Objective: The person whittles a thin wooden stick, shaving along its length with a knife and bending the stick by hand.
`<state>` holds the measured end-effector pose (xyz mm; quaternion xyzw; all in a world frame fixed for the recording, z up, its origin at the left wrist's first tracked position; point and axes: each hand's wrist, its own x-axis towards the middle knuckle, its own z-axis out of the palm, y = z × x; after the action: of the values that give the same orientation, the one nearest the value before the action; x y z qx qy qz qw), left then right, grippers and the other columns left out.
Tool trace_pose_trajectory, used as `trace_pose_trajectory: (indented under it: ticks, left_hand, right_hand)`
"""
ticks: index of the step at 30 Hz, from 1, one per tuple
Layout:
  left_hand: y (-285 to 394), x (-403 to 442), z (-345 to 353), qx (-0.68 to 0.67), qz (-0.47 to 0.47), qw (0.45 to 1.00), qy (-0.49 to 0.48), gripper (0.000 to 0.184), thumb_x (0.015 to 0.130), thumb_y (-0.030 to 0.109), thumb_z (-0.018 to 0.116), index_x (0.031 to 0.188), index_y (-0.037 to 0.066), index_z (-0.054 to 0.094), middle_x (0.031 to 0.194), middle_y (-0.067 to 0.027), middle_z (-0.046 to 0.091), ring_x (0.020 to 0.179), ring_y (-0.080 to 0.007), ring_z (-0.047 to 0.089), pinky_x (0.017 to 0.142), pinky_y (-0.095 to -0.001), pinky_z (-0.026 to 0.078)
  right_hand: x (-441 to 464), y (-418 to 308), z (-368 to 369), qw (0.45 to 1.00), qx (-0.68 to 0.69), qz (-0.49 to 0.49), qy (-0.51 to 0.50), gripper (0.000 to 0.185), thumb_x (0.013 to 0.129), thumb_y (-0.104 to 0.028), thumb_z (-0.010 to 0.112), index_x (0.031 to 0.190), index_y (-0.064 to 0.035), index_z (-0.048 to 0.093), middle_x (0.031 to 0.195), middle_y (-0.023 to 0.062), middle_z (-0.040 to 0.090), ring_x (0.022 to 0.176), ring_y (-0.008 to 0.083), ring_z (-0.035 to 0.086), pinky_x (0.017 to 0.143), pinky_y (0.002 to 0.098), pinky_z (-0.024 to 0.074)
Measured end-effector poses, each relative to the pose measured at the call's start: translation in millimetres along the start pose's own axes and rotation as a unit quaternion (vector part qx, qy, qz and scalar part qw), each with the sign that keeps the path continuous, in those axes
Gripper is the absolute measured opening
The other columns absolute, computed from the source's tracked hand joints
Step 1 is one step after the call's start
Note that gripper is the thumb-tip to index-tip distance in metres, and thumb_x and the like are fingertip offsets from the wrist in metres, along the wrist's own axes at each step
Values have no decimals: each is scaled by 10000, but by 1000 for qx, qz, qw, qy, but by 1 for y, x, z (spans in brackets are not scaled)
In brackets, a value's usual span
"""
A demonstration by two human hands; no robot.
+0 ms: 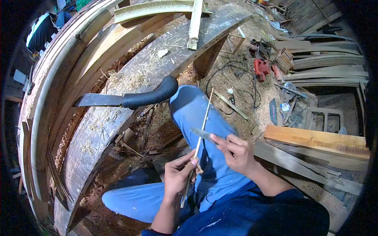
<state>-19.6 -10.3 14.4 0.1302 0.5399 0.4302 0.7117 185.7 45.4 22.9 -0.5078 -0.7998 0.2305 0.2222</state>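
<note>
My left hand (178,176) is closed around a thin pale strip of wood or bamboo (206,112), which slants up across my blue-trousered leg. A small curl hangs from the strip beside my fingers. In my right hand (237,154) is a knife (200,133), its short blade lying across the strip above my left hand; its handle is hidden in my grip. A large knife with a curved black handle (151,94) rests on the wooden bench (88,157) to the left, its blade pointing left.
Shavings (126,80) litter the bench. Split bamboo pieces (151,11) lie at its far end. Curved planks (78,67) run along the left, with another person (41,33) beyond. A red power tool (261,69), a cable and a wooden beam (315,139) are on the right.
</note>
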Motion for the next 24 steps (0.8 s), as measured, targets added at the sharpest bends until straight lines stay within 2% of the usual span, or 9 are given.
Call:
trace_pose_trajectory:
  ticks: [3, 10, 12, 20, 24]
  left_hand:
    - [-1, 4, 0, -20, 19, 1000, 11, 287, 905, 53, 690, 1185, -9, 685, 682, -36, 627, 466, -66, 493, 419, -211, 365]
    - [-9, -3, -13, -30, -18, 999, 2, 300, 895, 50, 700, 1188, -12, 682, 671, -36, 616, 457, -71, 483, 420, -212, 350]
    - [-10, -5, -13, -27, -25, 999, 8, 302, 895, 48, 700, 1190, -15, 680, 674, -48, 618, 461, -83, 489, 426, -219, 360]
    - [-15, -15, -20, -12, -52, 999, -4, 319, 897, 59, 691, 1206, -19, 668, 677, -58, 616, 467, -87, 493, 413, -215, 350]
    - [-16, -10, -18, -34, -38, 998, -23, 294, 913, 60, 683, 1195, -23, 673, 689, -57, 625, 467, -83, 496, 426, -216, 358]
  right_hand:
    - [-1, -1, 6, 1000, 18, 1, -2, 442, 846, -87, 698, 1267, -220, 675, 697, 78, 537, 543, 249, 557, 505, 365, 465]
    - [13, 6, 6, 998, 36, 26, 50, 440, 852, -62, 675, 1271, -193, 670, 736, 89, 586, 564, 264, 578, 523, 389, 482]
    - [14, 6, 4, 999, 5, 20, 47, 441, 858, -46, 661, 1278, -180, 664, 760, 99, 606, 580, 273, 589, 529, 384, 486]
    - [21, 17, 7, 994, 8, 65, 89, 439, 869, -35, 655, 1287, -170, 657, 721, 136, 553, 597, 307, 572, 552, 405, 458]
    - [17, 16, 4, 995, 7, 37, 89, 428, 869, -50, 667, 1280, -168, 664, 708, 121, 548, 587, 293, 564, 546, 392, 455]
